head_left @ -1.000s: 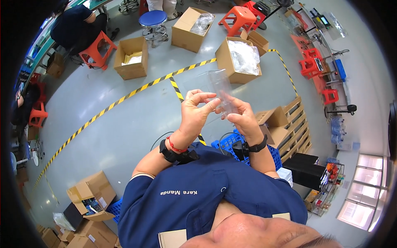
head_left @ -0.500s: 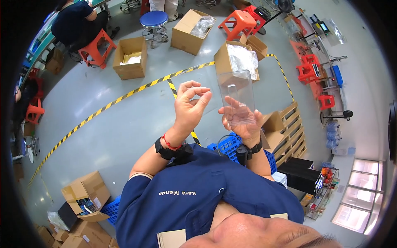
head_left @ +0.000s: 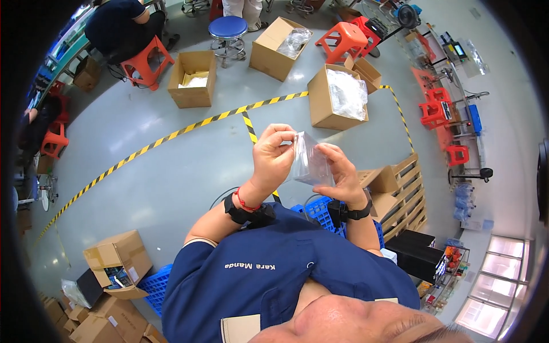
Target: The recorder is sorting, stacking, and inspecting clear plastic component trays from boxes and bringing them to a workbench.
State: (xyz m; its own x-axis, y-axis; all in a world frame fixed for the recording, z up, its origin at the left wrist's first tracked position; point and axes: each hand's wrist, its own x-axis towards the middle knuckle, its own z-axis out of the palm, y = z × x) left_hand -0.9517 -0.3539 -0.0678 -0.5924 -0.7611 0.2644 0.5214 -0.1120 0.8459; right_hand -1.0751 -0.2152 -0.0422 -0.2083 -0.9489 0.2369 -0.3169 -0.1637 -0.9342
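Note:
Between my hands, in front of my chest, is a clear plastic blister pack [head_left: 311, 163], tilted, with one edge towards the upper left. My left hand [head_left: 273, 154] pinches that edge with its fingertips. Round the opposite side curls my right hand [head_left: 341, 176], its fingers and thumb on the pack's edges. Whether anything lies inside the pack cannot be made out; glare covers part of its surface.
Beyond my hands stand open cardboard boxes, one with clear plastic packs [head_left: 347, 94]. Yellow-black floor tape [head_left: 189, 127] crosses the grey floor. Close on my right are a blue crate [head_left: 323, 211] and a wooden pallet [head_left: 409, 197]. A person sits on a red stool [head_left: 147, 63] at the far left.
The pack has turned and come down between my hands. My left hand, apart from it before, now grips its edge, while my right hand has shifted to its side.

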